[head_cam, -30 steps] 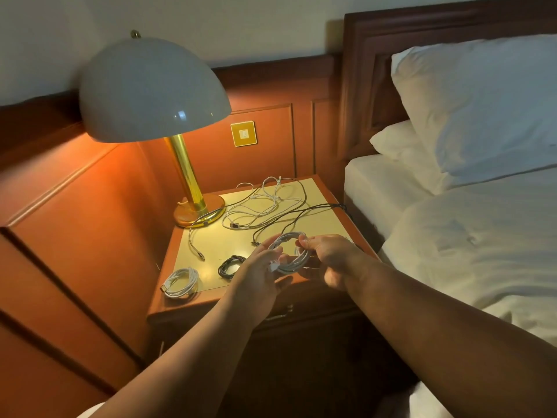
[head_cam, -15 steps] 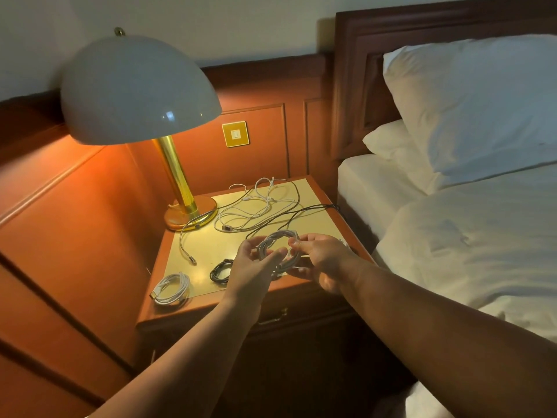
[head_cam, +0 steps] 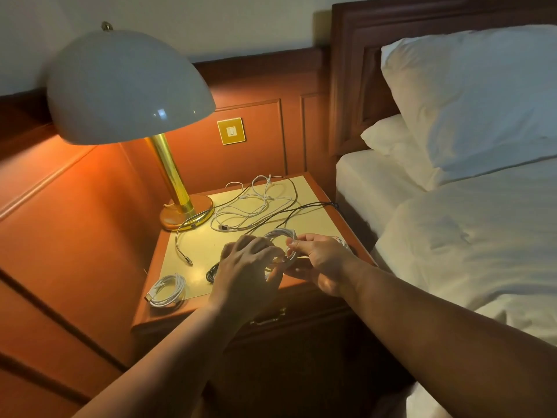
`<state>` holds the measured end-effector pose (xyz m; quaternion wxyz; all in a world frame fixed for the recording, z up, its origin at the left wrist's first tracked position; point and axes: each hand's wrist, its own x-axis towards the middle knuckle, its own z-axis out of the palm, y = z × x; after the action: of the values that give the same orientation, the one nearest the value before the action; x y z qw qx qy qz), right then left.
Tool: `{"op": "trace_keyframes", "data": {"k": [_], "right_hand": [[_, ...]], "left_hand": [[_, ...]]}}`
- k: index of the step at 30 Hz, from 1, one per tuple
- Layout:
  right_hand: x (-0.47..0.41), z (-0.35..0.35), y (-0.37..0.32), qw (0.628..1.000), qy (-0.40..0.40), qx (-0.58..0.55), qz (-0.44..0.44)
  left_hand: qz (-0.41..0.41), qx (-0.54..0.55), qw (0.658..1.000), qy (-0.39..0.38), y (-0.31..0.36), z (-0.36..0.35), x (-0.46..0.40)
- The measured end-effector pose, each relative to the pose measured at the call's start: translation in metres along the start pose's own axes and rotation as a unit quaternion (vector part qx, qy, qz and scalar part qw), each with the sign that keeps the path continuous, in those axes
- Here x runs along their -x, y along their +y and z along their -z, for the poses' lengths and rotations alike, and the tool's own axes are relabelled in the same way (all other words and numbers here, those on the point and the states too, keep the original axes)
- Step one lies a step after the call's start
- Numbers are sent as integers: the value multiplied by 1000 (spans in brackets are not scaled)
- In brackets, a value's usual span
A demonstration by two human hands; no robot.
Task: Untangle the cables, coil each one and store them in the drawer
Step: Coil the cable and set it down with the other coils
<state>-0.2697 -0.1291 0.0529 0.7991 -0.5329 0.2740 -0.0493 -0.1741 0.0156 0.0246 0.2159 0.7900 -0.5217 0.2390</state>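
Observation:
Over the front of the nightstand [head_cam: 313, 188] my right hand [head_cam: 316, 262] pinches a coiled white cable [head_cam: 281, 235]. My left hand [head_cam: 245, 268] lies palm down over the coil's left side, fingers curled round it. A finished white coil [head_cam: 167, 289] lies at the front left corner. A black coil [head_cam: 212, 271] sits beside it, partly hidden by my left hand. A tangle of white and black cables [head_cam: 256, 203] spreads across the back of the top. The drawer front with its brass handle [head_cam: 266, 319] shows below my hands and is closed.
A brass lamp [head_cam: 177, 188] with a white dome shade stands at the back left of the nightstand. A grey cable [head_cam: 180, 245] trails from the lamp base. The bed [head_cam: 467, 236] with white pillows is close on the right. Wood panelling runs along the left.
My left hand has turned from palm-up beneath the coil to palm-down over its left side. The coil stays between both hands, and the camera has shifted slightly.

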Motion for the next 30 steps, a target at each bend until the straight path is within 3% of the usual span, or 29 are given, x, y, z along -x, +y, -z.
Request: {"op": "trace_keyframes", "data": {"k": [4, 9, 11, 15, 19, 26, 30], "right_hand": [[-6, 0, 4, 997, 15, -65, -30], [-4, 1, 2, 990, 46, -110, -69], [-2, 4, 0, 989, 52, -112, -83], [-3, 10, 2, 988, 66, -94, -101], [-9, 16, 1, 993, 81, -21, -77], [-48, 52, -17, 972, 172, 157, 27], [-83, 79, -29, 952, 210, 213, 57]], "left_hand": [[-8, 36, 999, -20, 2, -5, 0], [-55, 91, 993, 48, 8, -9, 3], [-69, 118, 990, 41, 9, -11, 5], [-140, 42, 989, 4, 6, -17, 6], [-158, 3, 987, 7, 5, -31, -9], [-29, 137, 985, -103, -10, -71, -43], [72, 200, 972, -101, -28, -94, -73]]}}
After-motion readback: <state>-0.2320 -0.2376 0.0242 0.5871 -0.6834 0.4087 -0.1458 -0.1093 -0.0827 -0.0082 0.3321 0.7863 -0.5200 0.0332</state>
